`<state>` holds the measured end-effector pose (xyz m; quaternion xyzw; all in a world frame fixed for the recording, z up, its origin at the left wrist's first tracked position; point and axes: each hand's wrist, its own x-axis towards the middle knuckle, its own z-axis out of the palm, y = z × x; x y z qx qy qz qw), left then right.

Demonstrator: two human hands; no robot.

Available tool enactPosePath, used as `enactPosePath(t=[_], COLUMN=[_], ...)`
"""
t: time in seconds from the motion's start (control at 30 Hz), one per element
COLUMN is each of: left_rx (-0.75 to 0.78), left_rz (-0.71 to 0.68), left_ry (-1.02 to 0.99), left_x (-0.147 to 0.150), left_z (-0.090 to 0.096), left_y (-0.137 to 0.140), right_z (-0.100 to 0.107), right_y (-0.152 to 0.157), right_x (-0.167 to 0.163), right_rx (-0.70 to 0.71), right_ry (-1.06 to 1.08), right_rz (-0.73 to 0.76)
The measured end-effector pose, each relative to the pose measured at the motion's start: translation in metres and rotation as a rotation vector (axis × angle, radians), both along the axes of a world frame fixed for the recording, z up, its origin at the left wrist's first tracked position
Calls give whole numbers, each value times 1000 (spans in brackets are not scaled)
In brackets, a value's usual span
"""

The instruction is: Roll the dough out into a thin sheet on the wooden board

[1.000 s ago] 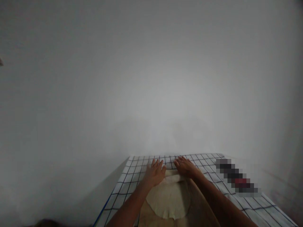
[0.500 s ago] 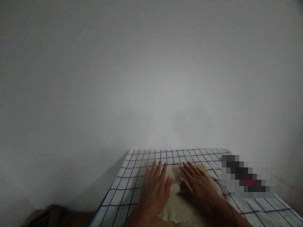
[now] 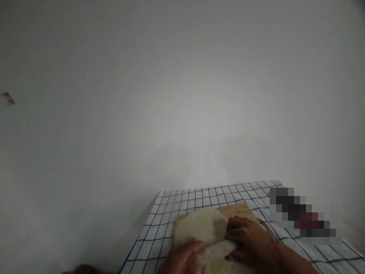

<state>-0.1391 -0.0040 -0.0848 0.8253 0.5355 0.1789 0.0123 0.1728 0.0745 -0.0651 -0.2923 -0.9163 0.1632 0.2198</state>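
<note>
A pale sheet of dough (image 3: 199,224) with a rounded far edge lies over a wooden board (image 3: 238,210). Across its near part runs a floury roll of dough (image 3: 218,251); whether a rolling pin is inside it I cannot see. My right hand (image 3: 251,241) is closed on the right end of the roll, its fingers curled. At the other end, my left hand (image 3: 184,257) has its fingers bent over the roll, somewhat blurred and partly cut off by the lower frame edge.
The board rests on a table with a white, black-checked cloth (image 3: 154,228). At the right a pixelated dark and red object (image 3: 306,219) lies on the cloth. A thin curved band (image 3: 266,227) shows beside the board. Behind stands a plain wall (image 3: 182,95).
My hands have gone from flat with spread fingers to curled round the roll, and have drawn nearer to me. More of the dough sheet's far part now shows. The view has shifted slightly.
</note>
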Motion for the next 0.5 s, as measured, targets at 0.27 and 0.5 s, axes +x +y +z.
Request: enactPosePath(t=[0.27,0.5], left_rx=[-114,-245], left_rz=[169,3], left_ry=[-291,-267], left_x=[7,27], left_z=[50,55], left_y=[102,122], right_z=[8,-7], right_y=[24,44], right_x=[45,54], right_rx=[4,19], right_ry=[241,419], right_rz=[-303,-393])
